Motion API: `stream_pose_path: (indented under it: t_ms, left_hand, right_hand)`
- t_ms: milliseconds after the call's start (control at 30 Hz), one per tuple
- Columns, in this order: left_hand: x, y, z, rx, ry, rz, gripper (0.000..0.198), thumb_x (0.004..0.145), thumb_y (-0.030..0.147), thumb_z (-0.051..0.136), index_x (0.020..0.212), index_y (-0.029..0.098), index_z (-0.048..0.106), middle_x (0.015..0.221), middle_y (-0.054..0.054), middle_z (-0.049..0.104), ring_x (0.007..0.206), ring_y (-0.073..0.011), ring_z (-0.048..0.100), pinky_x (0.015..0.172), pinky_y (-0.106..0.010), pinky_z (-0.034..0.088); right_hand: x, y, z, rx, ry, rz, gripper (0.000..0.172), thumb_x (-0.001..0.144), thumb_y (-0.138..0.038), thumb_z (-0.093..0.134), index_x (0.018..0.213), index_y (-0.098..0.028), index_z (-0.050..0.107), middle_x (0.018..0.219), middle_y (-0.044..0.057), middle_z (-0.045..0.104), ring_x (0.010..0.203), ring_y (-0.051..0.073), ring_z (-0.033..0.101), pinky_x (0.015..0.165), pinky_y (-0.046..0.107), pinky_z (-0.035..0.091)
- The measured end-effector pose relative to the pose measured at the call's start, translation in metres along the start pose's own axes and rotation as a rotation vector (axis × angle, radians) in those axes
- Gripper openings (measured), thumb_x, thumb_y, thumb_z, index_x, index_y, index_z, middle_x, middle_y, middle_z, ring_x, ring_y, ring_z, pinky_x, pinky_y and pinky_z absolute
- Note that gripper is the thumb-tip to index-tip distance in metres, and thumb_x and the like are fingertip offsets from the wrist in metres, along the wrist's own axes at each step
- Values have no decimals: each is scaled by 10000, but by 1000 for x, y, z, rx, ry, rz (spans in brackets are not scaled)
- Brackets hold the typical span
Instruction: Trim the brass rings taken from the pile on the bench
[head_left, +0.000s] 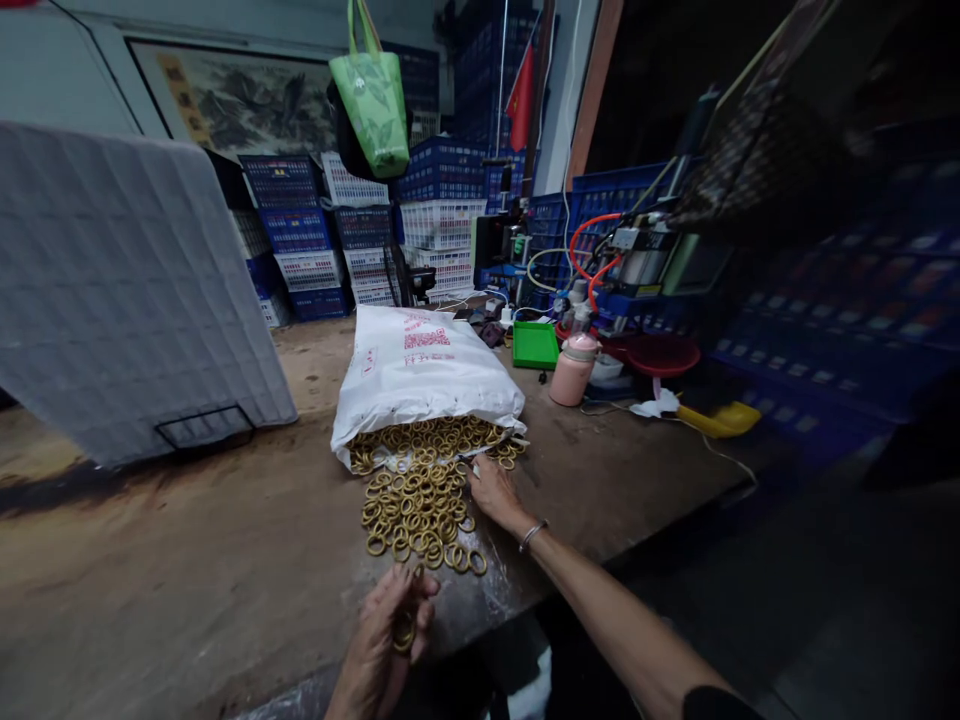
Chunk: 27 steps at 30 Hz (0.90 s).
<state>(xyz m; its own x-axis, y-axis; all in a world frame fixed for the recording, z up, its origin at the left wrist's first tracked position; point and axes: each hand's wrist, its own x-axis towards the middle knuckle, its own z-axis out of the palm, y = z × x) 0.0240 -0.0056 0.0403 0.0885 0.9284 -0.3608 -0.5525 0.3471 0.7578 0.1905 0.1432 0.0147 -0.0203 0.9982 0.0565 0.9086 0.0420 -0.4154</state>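
Work looks partway: loose brass rings [420,510] lie near the tabletop's [225,560] front edge, many more fill the white sack [427,370], the left hand [381,622] curls its fingers round a few, and the right hand's [495,493] grip is unclear.

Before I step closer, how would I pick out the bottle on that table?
On the brown table, find the big white sack with brass-coloured rings at its open mouth. To its right in the picture, near the flat green tray, stands the upright bottle. Its pale pink body sets it apart from that tray and the red dish.
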Motion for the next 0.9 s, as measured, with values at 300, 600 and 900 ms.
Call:
stream_pose_path:
  t_ms: [300, 600, 900]
  left_hand:
    - [8, -1, -13, -190, 37, -73, 356, 599, 280, 706, 915, 170, 583, 674, -16, 616, 504, -88, 515, 393, -169, 345]
    - [18, -6, -13, -83, 15, 10, 191, 651, 284, 682, 730, 151, 570, 661, -2, 581, 551, -86, 525, 388, -149, 347]
    - [18, -4, -3, 415, 139, 426, 226, 650, 284, 648, 855, 189, 655, 768, -22, 654, 694, -140, 565, 637, -215, 430]
  right_hand:
    - [21, -2, 16, 53, 14, 35, 205, 732, -174, 456, 910, -184, 556, 878, 83, 615, 771, 182, 554, 590, 245, 294]
    - [-16, -18, -8, 325, -73, -70, 107, 732, -187, 423, 724, -170, 528, 623, -27, 535, 582, 89, 447, 516, 181, 279]
    - [-81, -54, -19, 1066, -582, 43, 38, 664, -201, 472, 679, -177, 447, 499, -82, 434, 381, 31, 290, 379, 157, 209]
